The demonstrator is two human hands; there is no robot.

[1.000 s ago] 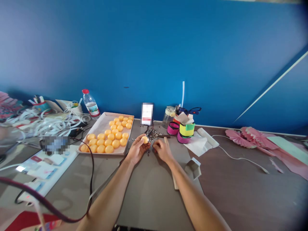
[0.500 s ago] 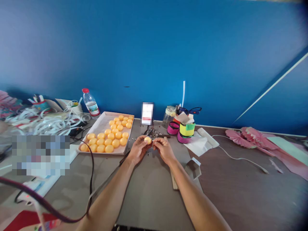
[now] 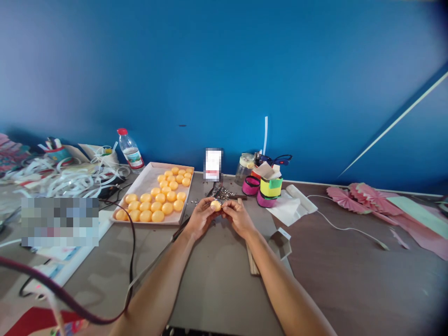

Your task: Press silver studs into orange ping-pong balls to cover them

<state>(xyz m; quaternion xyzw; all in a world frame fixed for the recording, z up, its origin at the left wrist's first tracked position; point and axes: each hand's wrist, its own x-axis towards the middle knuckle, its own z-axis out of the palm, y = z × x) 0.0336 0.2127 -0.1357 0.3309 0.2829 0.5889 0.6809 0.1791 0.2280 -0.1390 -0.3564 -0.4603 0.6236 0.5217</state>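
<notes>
Between the fingertips of my left hand (image 3: 200, 219) is a small orange-yellow ball (image 3: 216, 206), its upper side showing. My right hand (image 3: 238, 217) is close against the ball's right side, thumb and fingers pinched together; anything small in that pinch is too tiny to make out. Just beyond my hands lies a loose heap of small shiny metal pieces (image 3: 226, 192). To the left, a white tray (image 3: 139, 185) holds many similar orange balls (image 3: 157, 216) in uneven rows.
A bottle with a red cap (image 3: 131, 151), a lidded jar (image 3: 244, 169) and bright pink and yellow containers (image 3: 271, 188) stand along the blue wall. Tangled white strips (image 3: 70, 175) cover the left side. A dark cable (image 3: 133, 252) loops near my left forearm. Pink folded paper (image 3: 371, 200) lies right.
Both hands stay together around the ball, with only slight finger movement. The whole view has shifted a little.
</notes>
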